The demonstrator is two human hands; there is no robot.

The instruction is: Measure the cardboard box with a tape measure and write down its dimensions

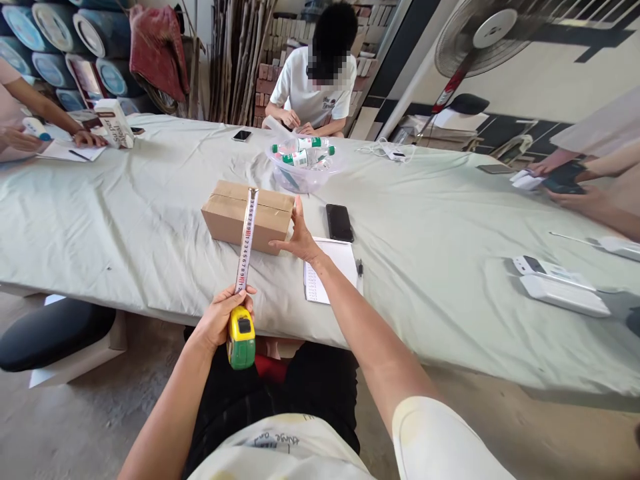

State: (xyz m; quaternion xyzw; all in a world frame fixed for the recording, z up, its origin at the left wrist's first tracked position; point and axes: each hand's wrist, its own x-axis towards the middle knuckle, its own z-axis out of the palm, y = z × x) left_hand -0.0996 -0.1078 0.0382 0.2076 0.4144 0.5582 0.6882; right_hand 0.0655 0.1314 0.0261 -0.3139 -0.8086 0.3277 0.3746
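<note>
My left hand (220, 319) is closed around a yellow-green tape measure (241, 338) below the table's near edge. Its white blade (247, 241) runs up and away across the top of a taped cardboard box (235, 212) on the grey-green tablecloth. My right hand (299, 235) rests against the box's right end, fingers stretched along its side, holding nothing. A white notepad (327, 273) with a pen lies under my right wrist, and a black phone (339, 222) sits just right of that hand.
A clear bowl of small bottles (303, 165) stands behind the box. A person in a white shirt (315, 87) sits across the table. Other people's hands work at the far left (85, 138) and right (585, 193). White devices (560, 283) lie right. A fan (483, 37) stands behind.
</note>
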